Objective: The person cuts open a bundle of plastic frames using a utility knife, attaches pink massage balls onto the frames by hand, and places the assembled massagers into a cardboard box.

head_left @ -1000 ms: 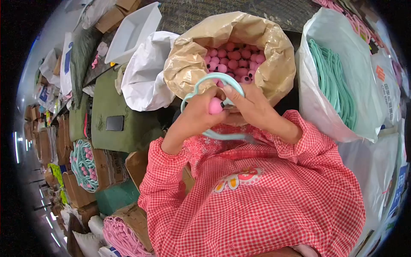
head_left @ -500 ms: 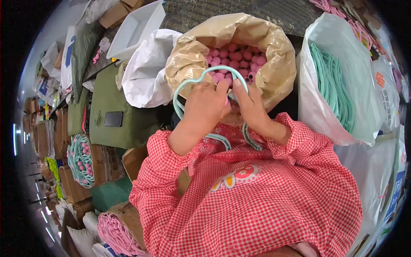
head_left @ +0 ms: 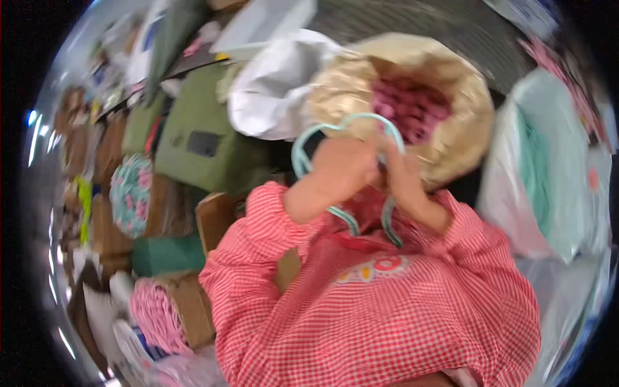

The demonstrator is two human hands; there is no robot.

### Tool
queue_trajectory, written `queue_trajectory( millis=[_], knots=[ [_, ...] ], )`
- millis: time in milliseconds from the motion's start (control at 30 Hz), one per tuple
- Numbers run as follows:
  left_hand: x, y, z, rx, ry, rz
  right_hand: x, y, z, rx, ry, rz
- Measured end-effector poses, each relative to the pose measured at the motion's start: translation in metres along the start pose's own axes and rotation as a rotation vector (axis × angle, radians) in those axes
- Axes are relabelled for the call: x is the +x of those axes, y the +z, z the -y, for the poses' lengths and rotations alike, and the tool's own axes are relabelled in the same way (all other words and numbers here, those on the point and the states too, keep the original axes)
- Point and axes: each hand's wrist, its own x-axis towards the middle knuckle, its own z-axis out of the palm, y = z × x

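My left hand point(head_left: 345, 164) and my right hand point(head_left: 403, 169) meet in front of my chest, fingers closed around a mint-green cord point(head_left: 300, 157). The cord arches above both hands, and its lower parts hang below them over my checked clothing. Between my fingers the pink ball is hidden or too blurred to make out. Just beyond my hands stands a brown paper-lined bag point(head_left: 461, 145) with many pink balls point(head_left: 412, 109) inside.
At the right, a white sack point(head_left: 506, 171) holds mint-green cords point(head_left: 534, 174). A white bag point(head_left: 264, 100) and a green cushion-like block point(head_left: 187, 158) with a dark phone point(head_left: 204, 143) lie to the left. Lower left are pink cords point(head_left: 155, 313) in a brown wrapper.
The whole view has tilted and blurred, with the bags shifting right. A pink ball visible in my left hand a second ago is no longer distinguishable. The cord's ends now hang down below my hands.
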Motion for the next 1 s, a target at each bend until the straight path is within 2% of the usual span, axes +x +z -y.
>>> queue_trajectory(
  millis=[67, 133, 233, 267, 300, 333, 400, 433, 467, 533, 600, 667, 733, 800, 867, 933, 1000],
  knots=[
    [-0.002, -0.020, 0.005, -0.019, -0.083, 0.237, 0.005, -0.004, 0.026, 0.417, 0.471, 0.195],
    [-0.012, -0.011, 0.039, -0.201, 0.113, 0.191, 0.011, 0.003, 0.044, 0.474, 0.444, 0.179],
    [-0.034, -0.032, 0.052, -0.507, 0.063, 0.299, 0.015, 0.008, 0.074, 0.573, 0.360, 0.286],
    [-0.037, -0.034, 0.055, -0.553, 0.023, 0.368, 0.017, 0.020, 0.076, 0.602, 0.254, 0.186],
    [-0.045, -0.038, 0.052, -0.496, -0.012, 0.317, 0.014, 0.026, 0.076, 0.624, 0.163, 0.092],
    [-0.050, -0.041, 0.048, -0.487, -0.035, 0.289, 0.014, 0.028, 0.074, 0.640, 0.136, 0.111],
    [-0.060, -0.043, 0.036, -0.203, -0.177, 0.196, 0.015, 0.030, 0.061, 0.659, 0.526, 0.312],
    [-0.064, -0.040, 0.033, -0.198, -0.181, 0.086, 0.014, 0.040, 0.056, 0.703, 0.541, 0.275],
    [-0.067, -0.037, 0.030, -0.187, -0.189, 0.080, 0.010, 0.045, 0.050, 0.713, 0.530, 0.279],
    [-0.066, -0.034, 0.027, -0.046, -0.218, 0.074, 0.011, 0.045, 0.055, 1.004, 0.898, 0.350],
    [-0.066, -0.028, 0.035, -0.049, -0.185, 0.056, 0.010, 0.044, 0.053, 1.015, 0.856, 0.345],
    [-0.068, -0.025, 0.038, -0.097, -0.130, -0.054, 0.016, 0.030, 0.069, 1.051, 0.930, 0.413],
    [-0.075, -0.034, 0.029, -0.112, -0.190, -0.034, 0.019, 0.034, 0.068, 1.083, 0.924, 0.406],
    [-0.081, -0.024, 0.024, -0.022, -0.088, -0.477, 0.024, 0.037, 0.070, 1.115, 0.915, 0.398],
    [-0.086, -0.016, 0.021, 0.014, -0.131, -0.520, 0.027, 0.036, 0.076, 1.171, 0.920, 0.251],
    [-0.100, -0.022, 0.019, -0.101, -0.063, -0.916, 0.031, 0.026, 0.078, 1.139, 0.934, 0.254],
    [-0.114, -0.025, 0.026, -0.078, -0.132, -0.917, 0.037, 0.017, 0.075, 1.106, 0.880, 0.245]
  ],
)
